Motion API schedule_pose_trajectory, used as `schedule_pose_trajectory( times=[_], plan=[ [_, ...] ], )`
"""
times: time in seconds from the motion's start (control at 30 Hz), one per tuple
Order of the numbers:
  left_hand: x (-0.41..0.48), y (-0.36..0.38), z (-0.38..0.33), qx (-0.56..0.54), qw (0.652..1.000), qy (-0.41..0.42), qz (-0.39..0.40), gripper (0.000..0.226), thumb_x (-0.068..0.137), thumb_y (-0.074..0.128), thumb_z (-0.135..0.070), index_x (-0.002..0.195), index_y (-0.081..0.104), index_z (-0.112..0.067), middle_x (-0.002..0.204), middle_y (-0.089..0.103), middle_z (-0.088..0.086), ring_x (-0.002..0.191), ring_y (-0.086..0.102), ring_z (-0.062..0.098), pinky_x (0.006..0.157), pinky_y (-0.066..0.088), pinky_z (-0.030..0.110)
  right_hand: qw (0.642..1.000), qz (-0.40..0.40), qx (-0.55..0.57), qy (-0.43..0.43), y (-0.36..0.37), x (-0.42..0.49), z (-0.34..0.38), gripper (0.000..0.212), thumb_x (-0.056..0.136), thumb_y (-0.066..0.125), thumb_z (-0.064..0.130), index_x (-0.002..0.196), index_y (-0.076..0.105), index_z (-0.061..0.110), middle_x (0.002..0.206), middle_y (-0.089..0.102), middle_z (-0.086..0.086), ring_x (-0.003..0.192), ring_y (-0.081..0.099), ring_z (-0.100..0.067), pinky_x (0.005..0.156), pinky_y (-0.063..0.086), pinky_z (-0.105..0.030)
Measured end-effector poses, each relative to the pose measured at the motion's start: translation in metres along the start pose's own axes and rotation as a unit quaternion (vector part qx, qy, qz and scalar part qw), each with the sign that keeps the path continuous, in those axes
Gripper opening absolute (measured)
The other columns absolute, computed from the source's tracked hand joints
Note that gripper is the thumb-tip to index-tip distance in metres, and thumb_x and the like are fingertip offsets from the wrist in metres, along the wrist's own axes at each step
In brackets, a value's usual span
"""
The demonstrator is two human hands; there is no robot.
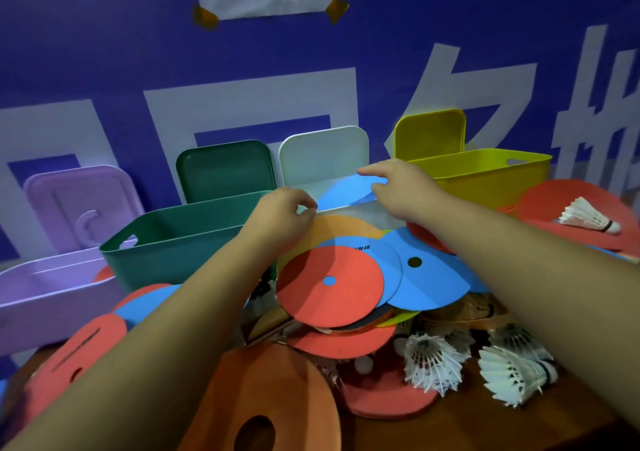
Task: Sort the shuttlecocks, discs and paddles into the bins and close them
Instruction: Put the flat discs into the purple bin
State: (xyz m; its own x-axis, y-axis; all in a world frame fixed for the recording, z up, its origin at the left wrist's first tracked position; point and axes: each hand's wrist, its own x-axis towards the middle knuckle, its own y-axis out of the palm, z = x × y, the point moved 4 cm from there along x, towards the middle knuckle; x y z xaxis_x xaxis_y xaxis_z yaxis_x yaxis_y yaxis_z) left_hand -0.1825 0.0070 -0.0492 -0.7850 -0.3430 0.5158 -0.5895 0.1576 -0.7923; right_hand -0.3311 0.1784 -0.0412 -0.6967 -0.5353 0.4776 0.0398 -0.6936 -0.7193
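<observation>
My left hand (285, 216) has its fingers curled at the front rim of the white bin (360, 210) and pinches it. Over the same bin, my right hand (398, 187) is stretched out with relaxed fingers above a blue disc (341, 192) that lies inside. Just in front of the bin is a pile of flat discs: a red disc (329, 286), a blue disc (431, 277) and an orange disc (341, 227). White shuttlecocks (433, 362) lie at the front right. An orange paddle (273, 395) with a hole lies nearest to me.
A purple bin (41, 291), a green bin (180, 242) and a yellow bin (485, 180) stand open in the row, each with its lid leaning on the blue wall behind. Another shuttlecock (585, 216) rests on a red disc at the right. The brown table (457, 430) shows in front.
</observation>
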Motion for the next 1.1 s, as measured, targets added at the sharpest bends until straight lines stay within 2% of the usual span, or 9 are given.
schedule_pose_trajectory(
  times=[0.13,0.27,0.43,0.53,0.63,0.77,0.87,0.93,1.1],
  plan=[
    [-0.017,-0.008,0.004,0.015,1.000,-0.021,0.007,0.033,0.094,0.070,-0.025,0.126,0.068,-0.018,0.122,0.065,0.000,0.108,0.062,0.020,0.084,0.040,0.026,1.000,-0.006,-0.013,0.009,0.007,-0.015,0.011,0.034,0.101,0.054,0.020,0.118,0.078,0.038,0.142,0.064,0.002,0.128,0.059,-0.022,0.099,0.045,-0.030],
    [-0.037,-0.010,0.009,0.034,0.995,-0.090,0.027,0.031,0.086,0.072,-0.021,0.109,0.055,-0.010,0.103,0.061,0.006,0.090,0.059,0.027,0.066,0.041,0.035,1.000,-0.009,-0.003,-0.007,0.004,-0.035,0.028,0.028,0.095,0.059,0.019,0.106,0.081,0.031,0.119,0.074,0.005,0.113,0.065,-0.019,0.083,0.045,-0.026],
    [-0.066,-0.016,0.001,0.071,0.990,-0.095,0.071,0.040,0.085,0.076,-0.044,0.103,0.055,-0.015,0.095,0.061,0.001,0.088,0.059,0.026,0.069,0.049,0.038,0.982,0.084,-0.164,0.048,0.004,-0.052,0.032,0.025,0.091,0.065,0.022,0.113,0.075,0.021,0.112,0.074,-0.005,0.103,0.067,-0.026,0.084,0.057,-0.032],
    [-0.079,-0.017,-0.003,0.105,0.983,-0.109,0.104,0.049,0.087,0.073,-0.058,0.104,0.056,-0.016,0.099,0.060,0.004,0.091,0.058,0.028,0.071,0.045,0.036,0.959,0.139,-0.239,0.065,0.012,-0.059,0.029,0.014,0.087,0.072,0.023,0.099,0.073,0.016,0.102,0.073,-0.008,0.091,0.067,-0.027,0.063,0.049,-0.027],
    [-0.088,-0.015,-0.006,0.123,0.978,-0.125,0.117,0.056,0.089,0.069,-0.062,0.112,0.056,-0.013,0.103,0.059,0.007,0.090,0.055,0.030,0.071,0.041,0.036,0.957,0.137,-0.248,0.059,0.018,-0.064,0.028,0.019,0.089,0.070,0.024,0.076,0.060,0.014,0.083,0.064,-0.007,0.085,0.063,-0.030,0.061,0.043,-0.027],
    [-0.092,-0.014,-0.008,0.115,0.979,-0.129,0.111,0.056,0.086,0.075,-0.061,0.102,0.049,-0.013,0.091,0.051,0.004,0.085,0.054,0.030,0.069,0.040,0.036,0.963,0.131,-0.229,0.050,0.023,-0.071,0.033,0.011,0.090,0.066,0.016,0.098,0.073,0.012,0.099,0.070,-0.009,0.099,0.066,-0.034,0.082,0.058,-0.033],
    [-0.093,-0.017,-0.008,0.100,0.982,-0.133,0.090,0.051,0.082,0.081,-0.054,0.087,0.048,-0.015,0.080,0.051,0.002,0.077,0.054,0.028,0.060,0.037,0.034,0.961,0.132,-0.234,0.059,0.022,-0.074,0.037,0.024,0.094,0.064,0.013,0.071,0.056,0.011,0.076,0.054,-0.007,0.087,0.058,-0.033,0.070,0.045,-0.032],
    [-0.092,-0.017,-0.007,0.083,0.983,-0.142,0.085,0.049,0.081,0.083,-0.049,0.079,0.048,-0.015,0.076,0.051,0.002,0.069,0.051,0.025,0.052,0.031,0.034,0.962,0.133,-0.225,0.076,0.022,-0.073,0.036,0.032,0.097,0.067,0.017,0.070,0.049,0.013,0.073,0.048,-0.005,0.085,0.055,-0.030,0.069,0.043,-0.031],
    [-0.093,-0.015,-0.005,0.055,0.988,-0.128,0.070,0.039,0.087,0.080,-0.046,0.090,0.061,-0.012,0.088,0.061,0.007,0.083,0.056,0.029,0.062,0.037,0.034,0.970,0.134,-0.173,0.102,0.016,-0.069,0.034,0.024,0.091,0.073,0.026,0.076,0.060,0.014,0.085,0.065,-0.008,0.076,0.059,-0.025,0.055,0.039,-0.028]
  ],
)
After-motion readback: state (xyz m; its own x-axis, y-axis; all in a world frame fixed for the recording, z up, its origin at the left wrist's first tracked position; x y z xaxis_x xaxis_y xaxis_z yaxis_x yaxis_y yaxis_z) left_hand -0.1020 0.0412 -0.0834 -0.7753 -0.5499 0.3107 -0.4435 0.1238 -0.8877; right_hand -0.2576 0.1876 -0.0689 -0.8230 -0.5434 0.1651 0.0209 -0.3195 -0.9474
